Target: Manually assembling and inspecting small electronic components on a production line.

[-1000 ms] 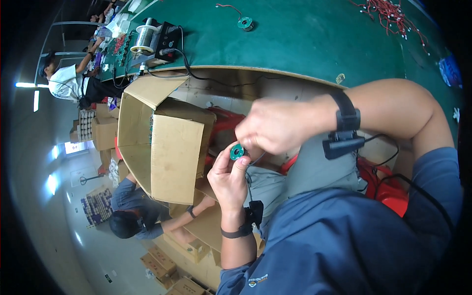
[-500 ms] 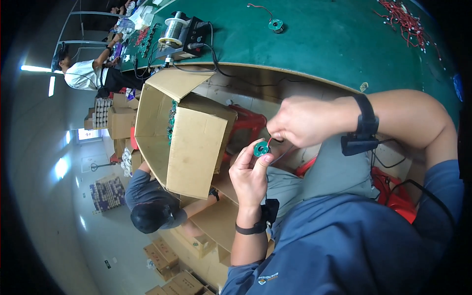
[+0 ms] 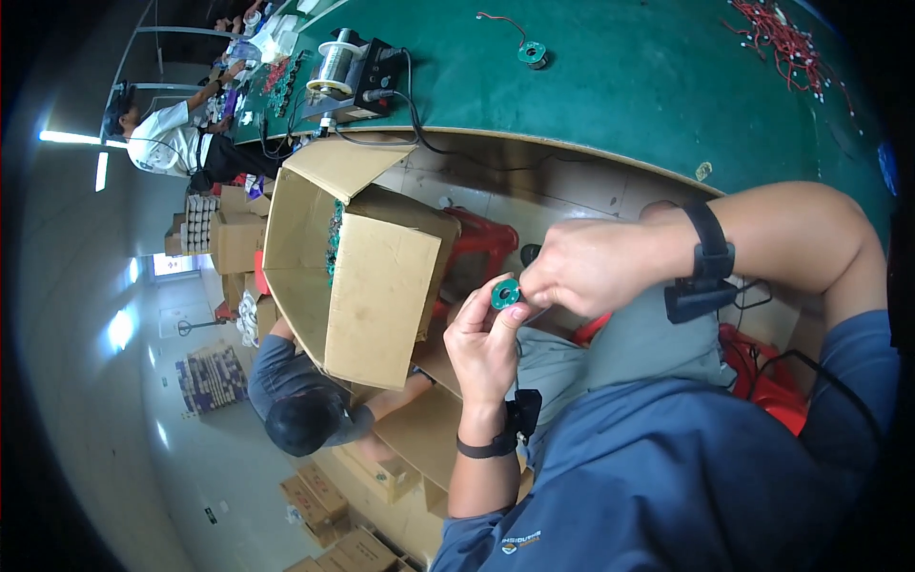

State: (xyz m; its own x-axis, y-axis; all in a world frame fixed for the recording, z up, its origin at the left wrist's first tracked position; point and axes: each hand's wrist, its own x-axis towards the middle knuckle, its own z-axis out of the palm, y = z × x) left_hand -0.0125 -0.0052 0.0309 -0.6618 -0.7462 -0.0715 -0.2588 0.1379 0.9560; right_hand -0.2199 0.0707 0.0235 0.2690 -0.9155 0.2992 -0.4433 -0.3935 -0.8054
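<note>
Between the thumb and fingers of my left hand point(image 3: 484, 348) is a small round green circuit board point(image 3: 498, 300) with a dark hole in its middle. My right hand point(image 3: 596, 269) is closed in a pinch right beside the board's right edge. Its fingers now mostly cover the red wire that runs from the board. Both hands are held in the air over my lap, in front of the table. A similar round board point(image 3: 532, 54) with a red wire lies on the green tabletop point(image 3: 610, 105).
An open cardboard box point(image 3: 381, 305) with green boards inside stands left of my hands, by a red stool point(image 3: 486, 238). A solder wire spool on a black unit point(image 3: 357, 81) and a heap of red wires point(image 3: 786, 52) lie on the table. A co-worker point(image 3: 310, 415) bends at lower left.
My right hand has come down and closer to the board, and the red wire is now mostly hidden. The left hand barely moved. The bent co-worker has shifted slightly right.
</note>
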